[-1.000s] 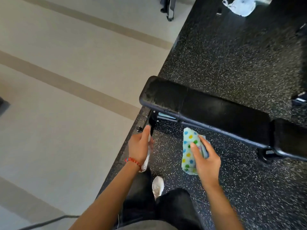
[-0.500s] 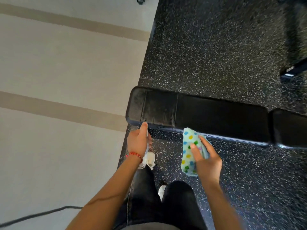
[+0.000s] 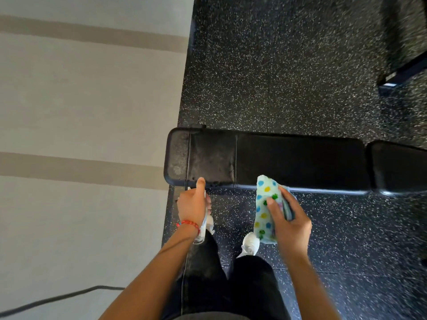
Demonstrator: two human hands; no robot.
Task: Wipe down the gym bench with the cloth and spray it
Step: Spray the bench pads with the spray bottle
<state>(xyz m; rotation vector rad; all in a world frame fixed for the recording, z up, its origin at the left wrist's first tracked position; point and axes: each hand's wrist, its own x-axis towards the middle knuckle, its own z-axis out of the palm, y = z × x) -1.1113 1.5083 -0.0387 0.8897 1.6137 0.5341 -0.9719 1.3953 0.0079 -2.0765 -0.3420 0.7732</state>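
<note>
A black padded gym bench (image 3: 288, 161) lies across the view right in front of me, its left end pad dull and smeared. My left hand (image 3: 193, 205) grips a small clear spray bottle (image 3: 203, 229), index finger stretched over its top at the bench's near edge. My right hand (image 3: 286, 224) holds a folded light-blue cloth with coloured dots (image 3: 265, 209) just below the bench's near edge, thumb pressed on the cloth. The bottle's nozzle is hidden by my hand.
Black speckled rubber flooring (image 3: 288, 77) surrounds the bench; pale floor with tan stripes (image 3: 80, 112) lies to the left. A dark machine foot (image 3: 399, 77) sits at upper right. A grey cable (image 3: 57, 299) crosses the pale floor at lower left. My legs and white shoe (image 3: 250, 244) stand below.
I have stepped closer, so the bench now lies straight across under me. Both hands came up to its near edge, still holding bottle and cloth.
</note>
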